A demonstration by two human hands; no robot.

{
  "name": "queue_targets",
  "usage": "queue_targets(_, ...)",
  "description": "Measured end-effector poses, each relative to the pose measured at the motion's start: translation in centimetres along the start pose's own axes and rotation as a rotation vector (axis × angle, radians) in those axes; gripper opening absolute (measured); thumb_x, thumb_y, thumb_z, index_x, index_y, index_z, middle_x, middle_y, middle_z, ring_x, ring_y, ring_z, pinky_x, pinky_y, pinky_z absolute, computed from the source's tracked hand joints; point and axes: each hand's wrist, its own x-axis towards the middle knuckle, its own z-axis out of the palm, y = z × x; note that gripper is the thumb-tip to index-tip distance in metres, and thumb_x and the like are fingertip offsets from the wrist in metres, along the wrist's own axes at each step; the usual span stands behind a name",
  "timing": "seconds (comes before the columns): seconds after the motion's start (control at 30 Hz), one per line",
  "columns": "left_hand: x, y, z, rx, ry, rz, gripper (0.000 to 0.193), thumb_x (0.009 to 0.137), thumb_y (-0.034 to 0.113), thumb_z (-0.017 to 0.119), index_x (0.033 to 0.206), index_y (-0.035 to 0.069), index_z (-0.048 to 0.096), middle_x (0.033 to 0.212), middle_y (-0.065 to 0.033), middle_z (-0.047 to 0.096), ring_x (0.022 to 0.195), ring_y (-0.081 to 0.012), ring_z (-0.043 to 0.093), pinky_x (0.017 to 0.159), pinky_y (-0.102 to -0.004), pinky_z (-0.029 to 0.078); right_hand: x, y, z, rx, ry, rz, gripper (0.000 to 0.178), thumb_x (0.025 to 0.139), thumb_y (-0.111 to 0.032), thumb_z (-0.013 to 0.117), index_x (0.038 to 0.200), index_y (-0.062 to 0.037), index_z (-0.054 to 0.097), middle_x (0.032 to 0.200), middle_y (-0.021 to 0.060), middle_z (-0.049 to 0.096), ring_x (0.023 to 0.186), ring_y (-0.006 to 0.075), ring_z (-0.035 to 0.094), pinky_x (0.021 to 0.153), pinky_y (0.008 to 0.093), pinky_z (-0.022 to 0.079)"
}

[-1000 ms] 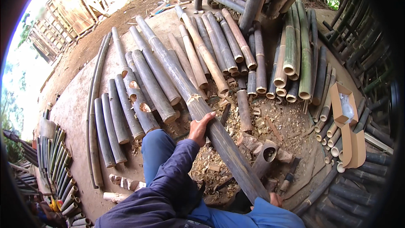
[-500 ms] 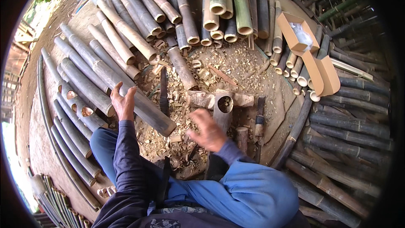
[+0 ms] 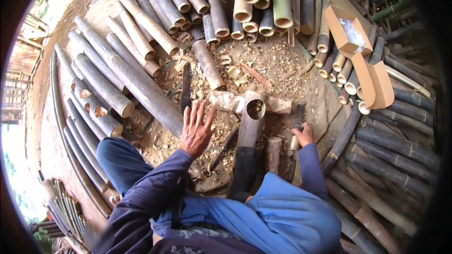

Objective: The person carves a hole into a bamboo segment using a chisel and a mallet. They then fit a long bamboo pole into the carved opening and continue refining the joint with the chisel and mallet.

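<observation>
My left hand point(image 3: 197, 129) hovers with fingers spread near the end of a long dark bamboo pole point(image 3: 136, 87); it holds nothing. On the right, my right hand point(image 3: 303, 134) closes around the handle of a broad-bladed knife point(image 3: 299, 112), whose dark blade points away from me. Part of the handle is hidden by the fingers. Between the hands, a short bamboo section point(image 3: 251, 129) leans on a pale log point(image 3: 282, 104), with an oval hole cut near its far end. My foot in dark footwear point(image 3: 244, 171) rests against its near end.
Wood chips point(image 3: 270, 63) cover the ground. Near my left hand lie a dark blade point(image 3: 186, 84) and a slim dark tool point(image 3: 225, 146). A short wooden billet point(image 3: 273, 154) stands beside the bamboo section. Bamboo stacks point(image 3: 395, 146) surround me; an open cardboard box point(image 3: 346, 30) sits far right.
My right hand has moved right from beside the bamboo section and taken hold of the knife. My left hand has come down and right from above the long pole.
</observation>
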Motion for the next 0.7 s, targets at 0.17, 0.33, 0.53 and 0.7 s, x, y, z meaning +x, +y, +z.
queue_targets(0.17,0.8,-7.0,2.0,0.158,0.107,-0.090,0.083,0.091,0.036,0.076,0.160,0.019,0.033,0.168,-0.0187,0.023,0.156,-0.0359,0.020,0.125,-0.0656,0.010,-6.4,-8.7,-1.9,1.001,-0.150,0.264,0.037,0.095,-0.038,0.062,0.116,-0.0070,0.060,0.079,0.0051,0.058,0.057,0.0161,0.061,0.048,0.0330,0.054)
queue_targets(0.33,7.0,0.9,-5.5,-0.347,0.169,0.104,0.095,0.069,0.024,0.091,0.151,0.010,0.045,0.156,-0.0260,0.036,0.143,-0.0413,0.041,0.118,-0.0491,0.039,-12.7,-15.3,-6.7,0.968,-0.471,0.072,0.033,0.098,-0.027,0.061,0.122,-0.0048,0.058,0.085,0.0054,0.062,0.070,0.0147,0.064,0.061,0.0317,0.056)
queue_targets(0.53,10.2,15.9,-5.1,-0.593,-0.208,0.756,0.122,0.063,0.026,0.094,0.162,0.024,0.022,0.155,-0.0179,0.040,0.146,-0.0365,0.038,0.110,-0.0528,0.043,-10.5,-19.6,-6.3,0.381,-0.549,-0.304,0.043,0.092,-0.029,0.066,0.127,-0.0029,0.059,0.103,0.0102,0.069,0.089,0.0234,0.067,0.084,0.0409,0.056)
queue_targets(0.7,15.5,17.1,-0.1,-0.411,-0.629,0.638,0.122,0.065,0.023,0.093,0.161,0.026,0.019,0.154,-0.0199,0.039,0.127,-0.0388,0.058,0.098,-0.0472,0.053,-5.6,-18.7,-4.5,-0.054,-0.271,-0.563,0.042,0.092,-0.030,0.067,0.123,-0.0032,0.061,0.103,0.0127,0.070,0.089,0.0289,0.068,0.083,0.0444,0.055)
